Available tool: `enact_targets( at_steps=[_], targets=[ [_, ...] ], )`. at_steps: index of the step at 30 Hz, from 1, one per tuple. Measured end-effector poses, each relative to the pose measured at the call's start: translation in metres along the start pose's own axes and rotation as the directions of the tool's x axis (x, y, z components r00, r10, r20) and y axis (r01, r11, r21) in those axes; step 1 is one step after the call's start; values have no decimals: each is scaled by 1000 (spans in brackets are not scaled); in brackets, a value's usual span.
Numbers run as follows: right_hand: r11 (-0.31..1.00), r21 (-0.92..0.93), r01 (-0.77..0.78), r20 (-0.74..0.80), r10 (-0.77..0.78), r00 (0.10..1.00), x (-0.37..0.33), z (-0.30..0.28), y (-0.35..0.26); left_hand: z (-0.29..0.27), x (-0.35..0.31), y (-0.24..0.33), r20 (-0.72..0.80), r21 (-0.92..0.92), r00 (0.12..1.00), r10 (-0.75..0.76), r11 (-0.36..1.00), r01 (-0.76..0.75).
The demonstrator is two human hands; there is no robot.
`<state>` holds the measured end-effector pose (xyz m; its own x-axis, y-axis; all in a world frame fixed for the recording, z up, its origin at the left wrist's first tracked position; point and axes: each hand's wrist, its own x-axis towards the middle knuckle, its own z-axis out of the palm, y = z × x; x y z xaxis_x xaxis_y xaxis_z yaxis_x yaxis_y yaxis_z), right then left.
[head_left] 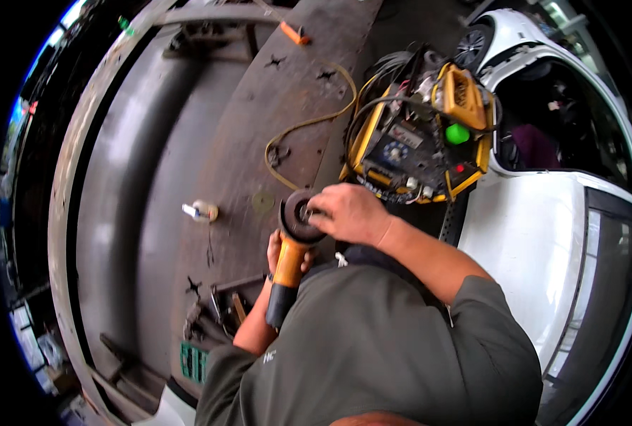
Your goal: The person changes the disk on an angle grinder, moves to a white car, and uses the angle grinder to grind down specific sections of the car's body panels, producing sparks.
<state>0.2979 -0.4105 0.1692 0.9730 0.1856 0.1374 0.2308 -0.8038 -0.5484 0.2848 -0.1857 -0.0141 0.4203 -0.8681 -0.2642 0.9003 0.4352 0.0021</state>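
My left hand point(274, 250) is wrapped around the yellow body of an angle grinder point(288, 264), close to its head. The grinder is held in front of my torso, its black rear end pointing down toward me. At its top sits a dark round disc point(298, 229), facing up. My right hand point(355, 215) reaches over from the right, its fingers pinched together at the disc's centre. Whatever small part lies between those fingertips is hidden.
A stained metal workbench point(238, 142) lies ahead, bearing a small bottle point(201, 211), a yellow hose point(287, 131) and an orange-handled tool point(294, 33). Beyond it curves a metal panel point(117, 177). A yellow-black machine point(408, 145) with cables stands right, near a white car point(521, 241).
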Motion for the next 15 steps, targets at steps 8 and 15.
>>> enact_targets(
  at_steps=[8,15],
  targets=[
    [998,48,-32,45,29,999,2,-1,-2,1,1,-3,237,-203,971,16,979,33],
    [1000,24,-13,138,10,990,14,-2,-5,-1,1,-4,192,-290,981,24,957,33]
  ],
)
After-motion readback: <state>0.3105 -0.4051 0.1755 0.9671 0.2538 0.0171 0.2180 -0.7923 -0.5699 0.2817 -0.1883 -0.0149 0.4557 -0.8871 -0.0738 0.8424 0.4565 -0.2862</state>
